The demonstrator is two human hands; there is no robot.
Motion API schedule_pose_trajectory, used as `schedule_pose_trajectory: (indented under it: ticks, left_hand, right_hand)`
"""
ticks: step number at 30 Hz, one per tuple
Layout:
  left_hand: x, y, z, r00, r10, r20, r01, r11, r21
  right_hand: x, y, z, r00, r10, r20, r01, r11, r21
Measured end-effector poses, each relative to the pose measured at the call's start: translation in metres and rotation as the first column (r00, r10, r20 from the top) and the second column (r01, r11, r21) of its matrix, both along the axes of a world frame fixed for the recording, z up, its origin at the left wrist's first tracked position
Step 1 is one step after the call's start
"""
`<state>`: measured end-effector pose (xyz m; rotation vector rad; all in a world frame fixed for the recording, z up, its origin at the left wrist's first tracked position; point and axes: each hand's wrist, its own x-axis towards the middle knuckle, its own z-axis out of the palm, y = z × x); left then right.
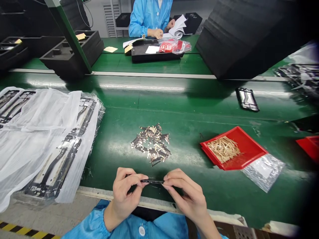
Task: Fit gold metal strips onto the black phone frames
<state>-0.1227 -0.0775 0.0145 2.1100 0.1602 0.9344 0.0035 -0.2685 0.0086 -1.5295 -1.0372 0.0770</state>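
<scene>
My left hand and my right hand are low in the middle, over the near edge of the green belt. Between their pinched fingertips they hold a thin dark strip part, one hand at each end. Just beyond the hands lies a loose pile of small metal strip parts on the belt. Both sleeves are light blue.
A red tray with pale gold strips sits right, a clear bag beside it. Bagged black frames lie left. A dark frame part rests farther back. Black foam trays and another person in blue are across.
</scene>
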Motion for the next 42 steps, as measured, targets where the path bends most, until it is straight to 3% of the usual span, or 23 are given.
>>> schedule_pose_trajectory:
  ticks: [4,10,19,24,27,31,42]
  left_hand:
    - [0.001,-0.001,0.001,1.000,-0.001,0.011,0.001,1.000,0.002]
    - [-0.001,0.000,-0.002,1.000,-0.002,0.021,0.002,1.000,0.007]
    - [-0.001,0.000,-0.002,0.999,-0.001,0.032,0.000,1.000,0.020]
    - [-0.001,0.005,-0.004,0.995,-0.096,0.038,0.093,0.992,0.086]
    - [-0.002,0.006,-0.004,0.995,-0.095,0.011,0.093,0.989,0.112]
    - [-0.002,0.005,-0.002,0.997,-0.071,-0.022,0.073,0.995,0.066]
    - [0.001,0.005,0.001,0.998,-0.064,-0.008,0.064,0.994,0.091]
  right_hand:
    - [0.000,0.001,0.001,1.000,-0.023,-0.014,0.023,1.000,0.010]
    - [-0.007,0.004,-0.007,0.939,-0.041,-0.341,0.060,0.997,0.047]
    - [-0.005,0.004,-0.011,0.925,0.006,-0.381,0.017,0.998,0.057]
    - [-0.006,0.003,-0.008,0.974,0.001,-0.226,0.002,1.000,0.011]
    - [-0.008,0.002,-0.008,0.999,-0.039,0.004,0.039,0.999,-0.026]
    - [-0.011,0.005,-0.009,0.958,-0.067,0.280,0.085,0.995,-0.052]
    - [-0.009,0.011,-0.008,0.924,-0.043,0.379,0.081,0.993,-0.084]
